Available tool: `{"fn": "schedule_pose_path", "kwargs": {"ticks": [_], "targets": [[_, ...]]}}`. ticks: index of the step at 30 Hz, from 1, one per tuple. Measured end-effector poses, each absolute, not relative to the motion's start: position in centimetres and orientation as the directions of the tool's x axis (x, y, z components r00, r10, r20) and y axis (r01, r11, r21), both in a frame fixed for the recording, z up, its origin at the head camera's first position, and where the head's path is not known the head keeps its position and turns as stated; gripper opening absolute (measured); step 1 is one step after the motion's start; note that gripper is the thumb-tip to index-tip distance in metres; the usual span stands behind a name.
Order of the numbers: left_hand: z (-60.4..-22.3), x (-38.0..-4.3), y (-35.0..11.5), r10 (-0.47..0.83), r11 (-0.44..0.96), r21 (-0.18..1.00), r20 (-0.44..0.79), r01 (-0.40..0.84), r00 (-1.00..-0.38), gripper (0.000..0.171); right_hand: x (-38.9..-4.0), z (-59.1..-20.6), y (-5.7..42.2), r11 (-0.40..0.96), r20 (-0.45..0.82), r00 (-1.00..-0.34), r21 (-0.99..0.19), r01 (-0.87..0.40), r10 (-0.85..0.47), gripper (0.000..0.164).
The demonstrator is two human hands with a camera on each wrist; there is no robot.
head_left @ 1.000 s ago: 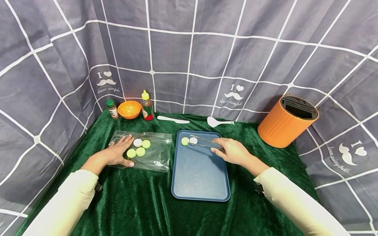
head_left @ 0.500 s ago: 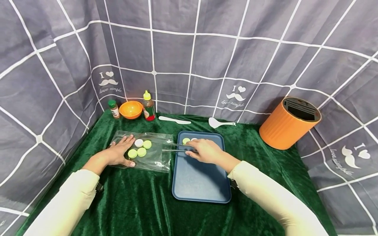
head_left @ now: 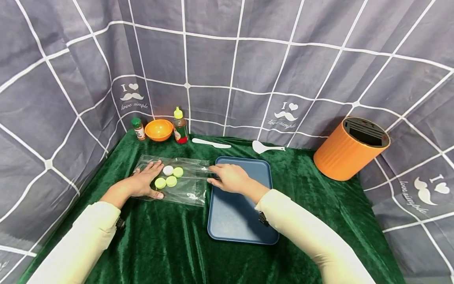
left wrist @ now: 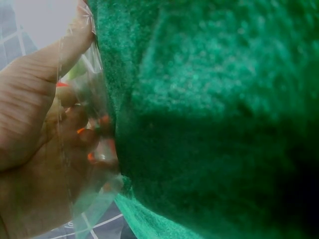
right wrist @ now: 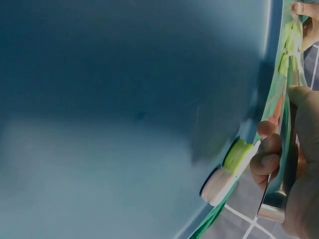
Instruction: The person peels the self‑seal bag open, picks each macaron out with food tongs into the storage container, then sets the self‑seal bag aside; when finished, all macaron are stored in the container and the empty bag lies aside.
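My left hand (head_left: 142,184) lies spread on the left part of a clear plastic bag (head_left: 191,197). Beside its fingers, one white macaron (head_left: 168,170) and several green macarons (head_left: 171,181) sit in the bag area. My right hand (head_left: 229,178) grips metal tongs (right wrist: 274,201) over the upper left of the blue tray (head_left: 244,225). The tongs' thin arms reach left over the bag towards the macarons. In the right wrist view, a green macaron (right wrist: 238,154) and a white macaron (right wrist: 217,185) sit side by side on the tray; the right hand hides them in the head view.
Along the back stand a green-capped spice jar (head_left: 138,129), an orange bowl (head_left: 159,130) and a sauce bottle (head_left: 180,127). A white knife (head_left: 211,143) and a white ladle (head_left: 261,147) lie behind the tray. An orange knife block (head_left: 345,152) stands at right.
My right hand has moved left with the tongs, from over the tray's two macarons to the bag's edge. Those two macarons stayed on the tray. The left hand has stayed on the bag.
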State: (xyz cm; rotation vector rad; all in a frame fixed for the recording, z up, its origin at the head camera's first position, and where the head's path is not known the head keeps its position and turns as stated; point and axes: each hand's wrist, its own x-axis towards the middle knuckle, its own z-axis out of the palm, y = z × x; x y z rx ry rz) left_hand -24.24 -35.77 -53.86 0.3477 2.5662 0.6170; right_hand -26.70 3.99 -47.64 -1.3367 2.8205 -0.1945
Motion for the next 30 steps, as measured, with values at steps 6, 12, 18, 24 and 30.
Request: {"fn": "schedule_pose_path", "kwargs": {"ticks": [6,12,18,24,30], "targets": [[-54.0,-24.0,-35.7,0.345,0.867,0.481,-0.39,0.131,-0.853,0.155,-26.6,-48.0,3.2,0.636,0.025,-0.642,-0.112,-0.763,-0.766,0.049],[-53.9,-23.9,-35.6,0.342,0.869,0.478,-0.396,0.127,-0.852,0.156,-26.5,-47.9,2.8,0.646,0.013,-0.65,-0.09,-0.758,-0.76,0.049],[-53.7,-23.9,-35.5,0.341,0.87,0.477,-0.397,0.126,-0.852,0.156,-26.6,-47.9,2.9,0.641,0.007,-0.644,-0.088,-0.763,-0.765,0.049],[-53.7,-24.1,-35.5,0.341,0.87,0.477,-0.393,0.127,-0.854,0.156,-26.8,-47.6,3.8,0.624,0.042,-0.631,-0.105,-0.774,-0.775,0.048],[-53.6,-24.2,-35.6,0.335,0.875,0.467,-0.395,0.126,-0.856,0.156,-26.8,-46.9,5.8,0.603,0.09,-0.611,-0.097,-0.792,-0.787,0.042]]}}
